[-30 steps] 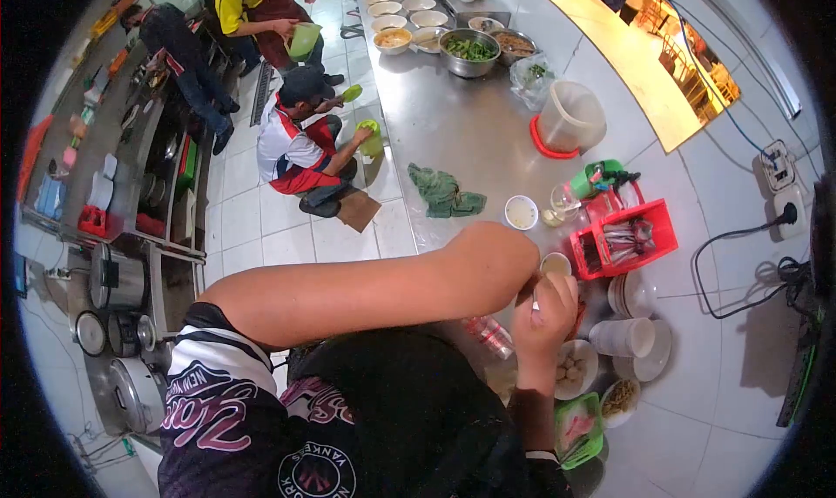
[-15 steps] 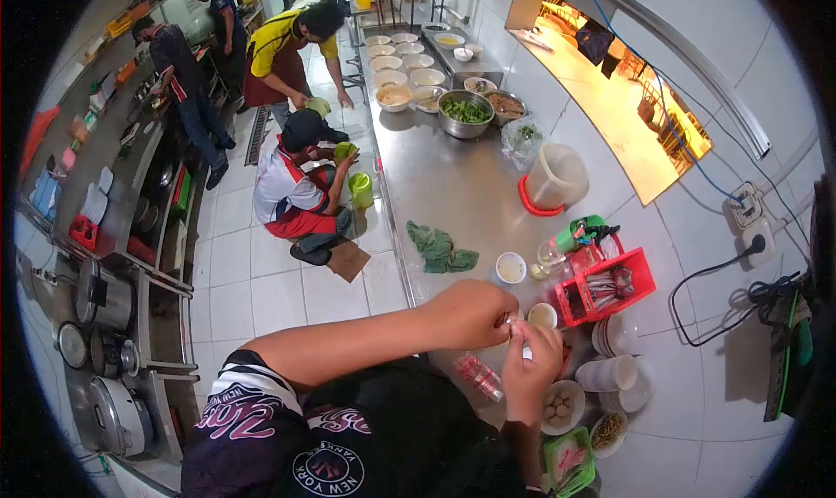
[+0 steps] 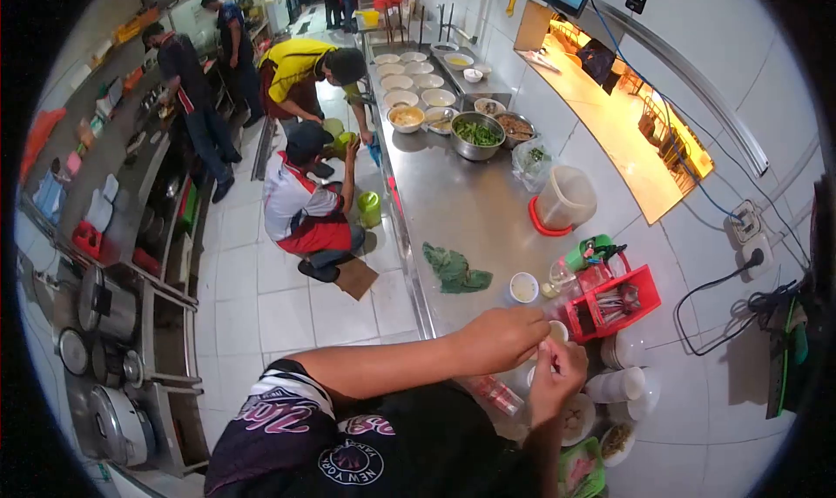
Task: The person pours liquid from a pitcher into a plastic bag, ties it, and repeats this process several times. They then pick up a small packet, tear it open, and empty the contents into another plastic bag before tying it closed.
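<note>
My left hand (image 3: 498,339) reaches across from the left, its fingers curled closed. Just below it, my right hand (image 3: 560,376) is closed in a pinch, and the fingertips of both meet. Whatever small thing is between them is hidden. A white cup (image 3: 558,331) shows partly behind the fingers. Farther up the counter stands another white cup (image 3: 523,288) with pale contents. Beneath my forearm lies a clear and red plastic packet (image 3: 495,393). Beside my right wrist is a bowl of round pale pieces (image 3: 576,418), partly covered by the hand.
A red caddy (image 3: 640,299) of utensils stands by the wall, near stacked white cups (image 3: 614,385). A green cloth (image 3: 455,269) lies on the steel counter (image 3: 453,206). Beyond are a plastic tub (image 3: 566,200), a bowl of greens (image 3: 476,136) and several bowls. One person (image 3: 300,193) crouches left.
The view has shifted, so the counter things sit slightly farther right. My hands stay together at the fingertips. The person in yellow has bent lower, a blue cloth now near their hand.
</note>
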`<action>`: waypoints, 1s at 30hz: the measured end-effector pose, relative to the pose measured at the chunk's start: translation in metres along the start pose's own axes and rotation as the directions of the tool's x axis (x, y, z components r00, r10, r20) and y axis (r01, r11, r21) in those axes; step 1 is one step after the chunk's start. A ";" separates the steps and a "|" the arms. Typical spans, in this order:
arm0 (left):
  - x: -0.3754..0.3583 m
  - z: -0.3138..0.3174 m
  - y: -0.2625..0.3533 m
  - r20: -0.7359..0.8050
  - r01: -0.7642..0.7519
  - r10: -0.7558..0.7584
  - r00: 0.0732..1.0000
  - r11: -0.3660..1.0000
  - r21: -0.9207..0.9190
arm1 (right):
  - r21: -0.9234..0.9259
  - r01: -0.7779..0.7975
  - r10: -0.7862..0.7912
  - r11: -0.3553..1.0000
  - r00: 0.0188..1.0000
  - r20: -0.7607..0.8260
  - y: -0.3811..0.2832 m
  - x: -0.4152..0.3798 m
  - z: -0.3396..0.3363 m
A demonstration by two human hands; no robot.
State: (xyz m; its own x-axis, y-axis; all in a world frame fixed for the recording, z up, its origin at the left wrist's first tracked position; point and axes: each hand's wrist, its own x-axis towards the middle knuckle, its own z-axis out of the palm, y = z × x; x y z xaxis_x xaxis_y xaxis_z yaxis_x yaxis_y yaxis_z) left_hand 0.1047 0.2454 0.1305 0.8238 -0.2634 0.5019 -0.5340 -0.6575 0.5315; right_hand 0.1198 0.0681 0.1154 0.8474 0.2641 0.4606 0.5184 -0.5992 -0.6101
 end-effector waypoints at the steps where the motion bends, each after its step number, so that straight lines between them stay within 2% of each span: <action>1: -0.001 -0.002 -0.002 0.016 -0.009 0.008 1.000 1.000 0.011 | 0.021 0.008 -0.007 1.000 1.000 -0.013 -0.003 -0.001 0.000; 4: -0.002 -0.010 -0.009 0.067 -0.126 0.120 0.991 0.988 0.086 | 0.034 0.008 -0.007 0.999 1.000 -0.015 -0.005 -0.002 0.002; 6: 0.000 -0.019 -0.012 0.108 -0.280 0.270 0.957 0.955 0.093 | 0.044 -0.001 -0.001 0.999 0.998 0.060 -0.007 -0.002 0.001; 9: -0.001 -0.024 -0.013 0.192 -0.321 0.298 0.935 0.942 0.100 | 0.156 -0.119 0.106 0.980 0.990 0.088 -0.012 -0.003 0.007; 12: -0.002 -0.029 -0.011 0.200 -0.303 0.280 0.939 0.949 0.093 | 0.219 -0.193 0.168 0.957 0.977 0.128 -0.017 -0.003 0.006; 15: -0.006 -0.023 -0.013 0.182 -0.309 0.296 0.938 0.950 0.047 | 0.285 -0.159 0.126 0.945 0.983 0.130 -0.011 -0.002 0.002; 19: -0.004 -0.023 -0.008 0.161 -0.315 0.304 0.939 0.948 0.050 | 0.326 -0.204 0.175 0.923 0.978 0.117 -0.014 -0.001 -0.001; 21: -0.003 -0.023 -0.007 0.174 -0.314 0.304 0.937 0.949 0.032 | 0.519 -0.361 0.372 0.774 0.924 0.088 -0.015 -0.001 -0.001; 22: -0.002 -0.024 -0.006 0.174 -0.322 0.313 0.934 0.947 0.025 | 0.516 -0.361 0.377 0.777 0.923 0.079 -0.014 -0.001 -0.001; 24: -0.001 -0.024 -0.003 0.137 -0.314 0.316 0.939 0.949 -0.039 | 0.655 -0.384 0.438 0.651 0.894 0.088 -0.010 -0.003 -0.001; 27: 0.000 -0.017 -0.004 0.088 -0.340 0.350 0.933 0.934 -0.112 | 0.690 -0.384 0.479 0.613 0.875 0.061 -0.019 -0.008 -0.006; 28: 0.000 -0.016 -0.004 0.091 -0.346 0.357 0.930 0.931 -0.119 | 0.690 -0.384 0.486 0.614 0.872 0.053 -0.007 -0.013 -0.003; 30: 0.001 -0.014 -0.004 0.114 -0.338 0.362 0.925 0.922 -0.188 | 0.569 -0.182 0.286 0.802 0.953 -0.097 0.019 -0.024 0.004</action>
State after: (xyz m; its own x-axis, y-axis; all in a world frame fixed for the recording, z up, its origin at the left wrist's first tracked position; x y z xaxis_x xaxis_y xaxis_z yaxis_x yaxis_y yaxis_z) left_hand 0.1045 0.2573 0.1383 0.5905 -0.5619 0.5793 -0.8065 -0.3846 0.4491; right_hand 0.1099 0.0537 0.0906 0.9448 0.0071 0.3276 0.3267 -0.0986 -0.9400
